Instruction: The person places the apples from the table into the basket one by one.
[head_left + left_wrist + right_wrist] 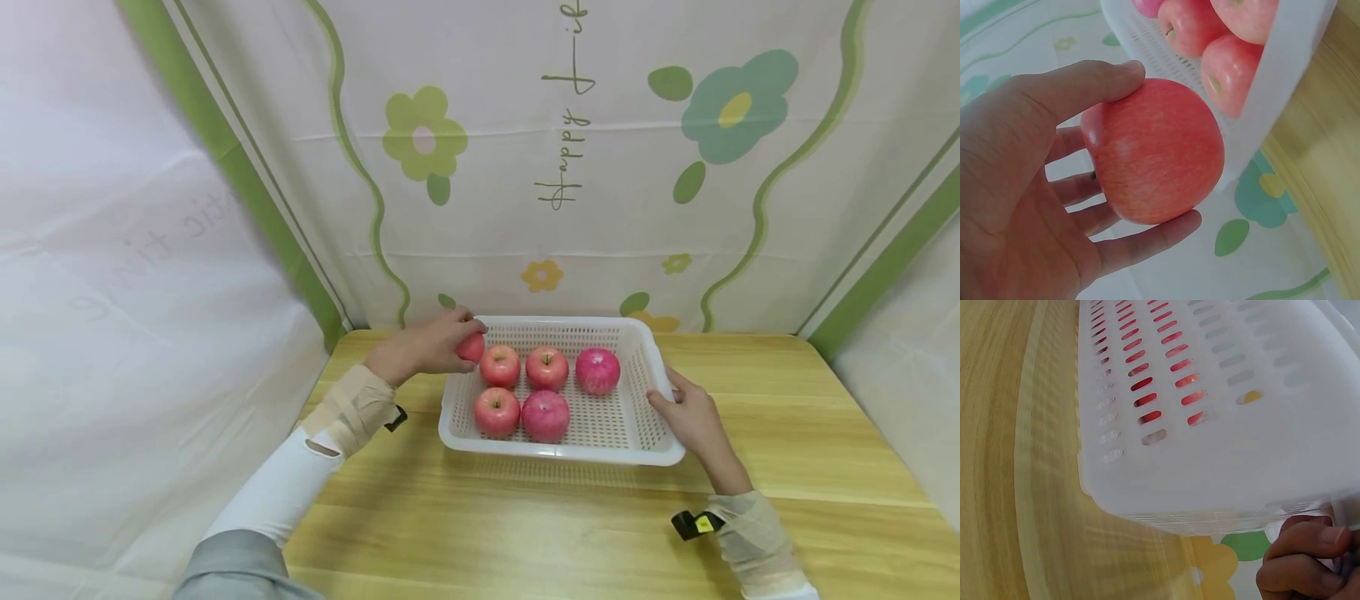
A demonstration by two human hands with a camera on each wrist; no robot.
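In the left wrist view my left hand [1041,175] grips a red apple [1157,153], thumb on top and fingers curled beneath. The head view has this left hand [438,342] at the left rim of a white plastic basket [555,450], with the apple [471,347] partly hidden by the fingers. Inside the basket sit several apples: lighter red ones [547,368] toward the left and back, and deeper pink ones [597,371] at the front middle and right. My right hand [690,412] holds the basket's right rim, its fingers [1310,550] curled at the edge.
The basket is on a wooden table [525,533] close to its back edge. Behind stands a white curtain [480,217] with printed flowers, and similar fabric hangs at both sides. Each wrist wears a small black camera, such as the right one [697,524].
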